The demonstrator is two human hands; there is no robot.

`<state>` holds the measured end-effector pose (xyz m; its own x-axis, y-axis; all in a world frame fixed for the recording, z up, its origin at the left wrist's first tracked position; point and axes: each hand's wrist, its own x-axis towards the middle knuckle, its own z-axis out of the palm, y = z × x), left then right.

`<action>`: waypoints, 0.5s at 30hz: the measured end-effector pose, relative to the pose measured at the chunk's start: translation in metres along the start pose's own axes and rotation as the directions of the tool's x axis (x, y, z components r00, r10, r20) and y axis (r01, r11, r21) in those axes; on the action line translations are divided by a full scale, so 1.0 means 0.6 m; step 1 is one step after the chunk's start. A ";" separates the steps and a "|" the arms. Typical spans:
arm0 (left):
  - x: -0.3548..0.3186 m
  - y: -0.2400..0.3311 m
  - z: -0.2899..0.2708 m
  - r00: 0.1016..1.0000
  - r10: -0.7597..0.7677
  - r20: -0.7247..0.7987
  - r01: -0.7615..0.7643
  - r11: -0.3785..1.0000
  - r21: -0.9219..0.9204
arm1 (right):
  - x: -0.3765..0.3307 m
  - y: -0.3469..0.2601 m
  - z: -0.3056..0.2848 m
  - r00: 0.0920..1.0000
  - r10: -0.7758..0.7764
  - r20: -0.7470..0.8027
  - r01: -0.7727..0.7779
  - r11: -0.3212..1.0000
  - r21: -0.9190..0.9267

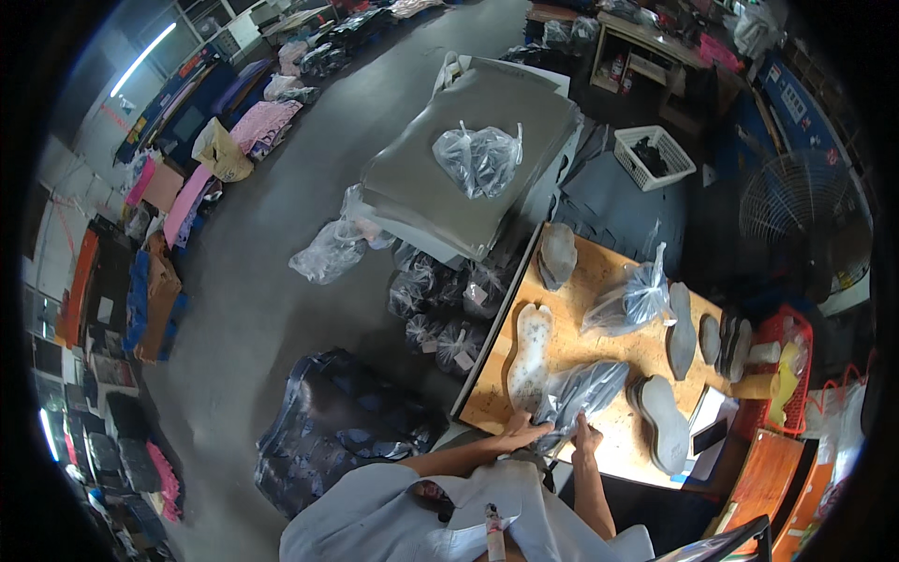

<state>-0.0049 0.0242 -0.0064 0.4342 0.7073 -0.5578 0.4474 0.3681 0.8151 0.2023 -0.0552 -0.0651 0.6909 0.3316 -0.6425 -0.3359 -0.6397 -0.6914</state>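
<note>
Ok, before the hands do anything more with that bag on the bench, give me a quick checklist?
1. Left hand on the bag: ok, it rests on the near end.
2. Right hand on the bag: ok, at its lower edge.
3. Bag fully on the bench: ok.
4. Bag sealed: cannot tell.
5. White sole apart from the bag: not ok, they touch or overlap.
6. Grey sole apart from the bag: ok.
</note>
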 end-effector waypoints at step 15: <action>-0.198 0.067 -0.122 0.935 -0.263 0.236 0.352 0.624 -0.698 | -0.209 -0.171 0.129 0.812 0.010 0.584 -0.184 0.953 0.241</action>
<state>-0.0956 -0.0008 0.1039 0.4735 0.4223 -0.7730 -0.1143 0.8996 0.4215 0.1006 0.0228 0.0608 0.1842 0.6677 -0.7213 -0.6014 -0.5039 -0.6200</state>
